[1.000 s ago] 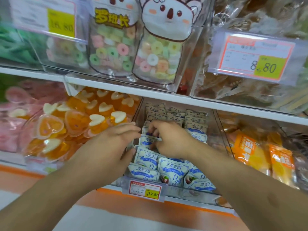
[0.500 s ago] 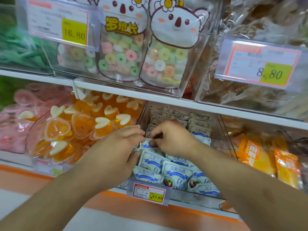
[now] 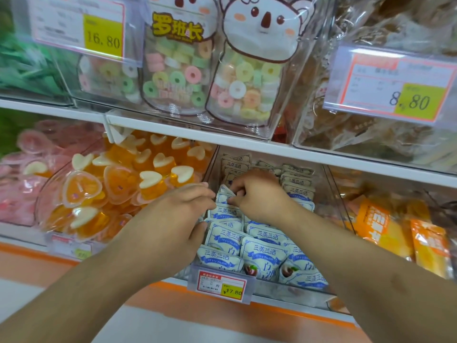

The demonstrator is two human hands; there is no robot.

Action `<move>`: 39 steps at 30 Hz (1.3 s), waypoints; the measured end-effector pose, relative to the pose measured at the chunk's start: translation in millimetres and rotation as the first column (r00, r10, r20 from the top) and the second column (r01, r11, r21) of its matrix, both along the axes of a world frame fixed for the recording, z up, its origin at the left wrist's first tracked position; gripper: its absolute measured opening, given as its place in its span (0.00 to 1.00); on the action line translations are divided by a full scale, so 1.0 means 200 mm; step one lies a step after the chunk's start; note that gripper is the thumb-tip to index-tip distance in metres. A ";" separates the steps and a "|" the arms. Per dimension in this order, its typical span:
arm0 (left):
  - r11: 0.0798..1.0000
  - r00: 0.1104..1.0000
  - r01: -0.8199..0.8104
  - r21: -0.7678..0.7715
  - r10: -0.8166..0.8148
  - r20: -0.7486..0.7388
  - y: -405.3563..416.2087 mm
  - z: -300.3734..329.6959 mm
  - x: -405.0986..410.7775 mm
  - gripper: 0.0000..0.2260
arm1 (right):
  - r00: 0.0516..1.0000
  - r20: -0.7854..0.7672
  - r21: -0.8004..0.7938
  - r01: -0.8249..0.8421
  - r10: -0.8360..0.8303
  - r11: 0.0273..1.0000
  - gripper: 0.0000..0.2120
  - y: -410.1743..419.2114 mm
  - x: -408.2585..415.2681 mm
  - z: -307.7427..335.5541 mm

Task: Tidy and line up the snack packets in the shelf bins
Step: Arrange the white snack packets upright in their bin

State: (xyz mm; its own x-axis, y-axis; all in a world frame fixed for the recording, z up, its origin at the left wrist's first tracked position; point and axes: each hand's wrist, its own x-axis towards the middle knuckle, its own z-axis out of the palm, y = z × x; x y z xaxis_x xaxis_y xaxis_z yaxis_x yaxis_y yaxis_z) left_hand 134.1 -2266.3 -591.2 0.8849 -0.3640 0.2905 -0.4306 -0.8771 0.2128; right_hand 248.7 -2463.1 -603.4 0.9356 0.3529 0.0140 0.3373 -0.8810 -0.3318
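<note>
Snack packets (image 3: 223,240) white with blue print, overlapping in rows

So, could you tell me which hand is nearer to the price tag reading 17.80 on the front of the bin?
Left. The left hand sits just above and left of the 17.80 price tag, while the right hand reaches deeper into the bin, pinching a blue-and-white packet.

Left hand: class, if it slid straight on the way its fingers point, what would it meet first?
Probably the tilted blue-and-white packet pinched by the right hand; the left hand points right at it, though depth is unclear.
</note>
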 end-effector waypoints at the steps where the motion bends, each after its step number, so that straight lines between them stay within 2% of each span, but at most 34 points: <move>1: 1.000 1.000 -0.004 0.004 0.004 -0.003 0.00 0.00 0.00 0.16 | 1.000 0.020 0.008 -0.007 0.007 1.000 0.17 0.01 0.00 0.00; 4: 1.000 1.000 0.002 -0.008 -0.002 -0.013 0.00 -0.01 0.01 0.17 | 0.999 0.028 0.051 -0.043 0.042 0.998 0.06 0.05 -0.03 0.03; 7: 1.000 1.000 0.000 -0.022 0.000 -0.013 0.01 -0.02 0.01 0.16 | 0.992 0.097 0.076 -0.091 0.083 0.993 0.06 0.07 -0.04 0.04; 11: 1.000 1.000 0.005 -0.015 -0.006 -0.007 0.01 -0.02 0.01 0.15 | 0.991 0.132 0.202 -0.037 0.011 0.979 0.04 0.03 -0.03 -0.02; 14: 1.000 1.000 0.003 -0.016 -0.003 0.001 0.01 -0.03 0.02 0.15 | 0.992 0.097 0.105 -0.093 0.083 0.990 0.06 0.00 -0.01 -0.06; 17: 1.000 1.000 -0.003 -0.009 0.003 0.004 0.01 -0.03 0.02 0.15 | 0.971 0.189 0.071 -0.164 0.149 0.984 0.06 -0.03 0.01 -0.07; 21: 1.000 1.000 0.002 -0.010 -0.002 0.016 0.00 -0.03 0.02 0.15 | 0.975 0.206 0.073 -0.103 0.086 0.992 0.08 -0.18 -0.01 -0.02; 24: 1.000 1.000 0.002 0.001 -0.002 0.031 -0.01 -0.01 0.01 0.15 | 0.983 0.177 -0.105 -0.038 0.056 0.994 0.18 -0.31 -0.05 0.03; 27: 1.000 1.000 -0.007 0.014 0.007 0.029 -0.03 0.00 0.01 0.16 | 0.985 0.142 -0.380 -0.037 0.097 0.924 0.18 -0.41 -0.08 0.04; 31: 0.999 1.000 -0.016 0.037 0.015 0.017 -0.06 0.01 0.00 0.16 | 0.981 0.099 -0.452 -0.105 0.166 0.886 0.17 -0.45 -0.11 0.08; 34: 0.999 1.000 -0.009 0.041 0.009 0.009 -0.07 0.00 0.01 0.16 | 0.978 0.108 -0.446 -0.111 0.177 0.888 0.27 -0.49 -0.12 0.12; 36: 1.000 1.000 0.015 0.012 -0.015 -0.001 -0.09 -0.01 0.00 0.15 | 0.982 0.120 -0.395 -0.084 0.142 0.915 0.30 -0.53 -0.15 0.14; 37: 1.000 1.000 0.029 -0.005 -0.029 -0.002 -0.11 -0.01 0.00 0.15 | 0.983 0.140 -0.341 -0.068 0.123 0.937 0.28 -0.55 -0.17 0.16; 39: 0.998 0.998 0.059 -0.026 -0.059 -0.016 -0.13 -0.02 0.00 0.13 | 0.988 0.132 -0.167 -0.055 0.078 0.984 0.15 -0.59 -0.25 0.20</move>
State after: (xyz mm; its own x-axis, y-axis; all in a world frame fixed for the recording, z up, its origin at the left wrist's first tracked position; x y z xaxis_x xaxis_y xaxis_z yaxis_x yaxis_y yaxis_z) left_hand 133.1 -2293.0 -594.5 0.8669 -0.4083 0.2858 -0.4777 -0.8444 0.2426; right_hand 198.6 -2580.5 -563.9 0.9031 0.4223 0.0783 0.4293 -0.8934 -0.1326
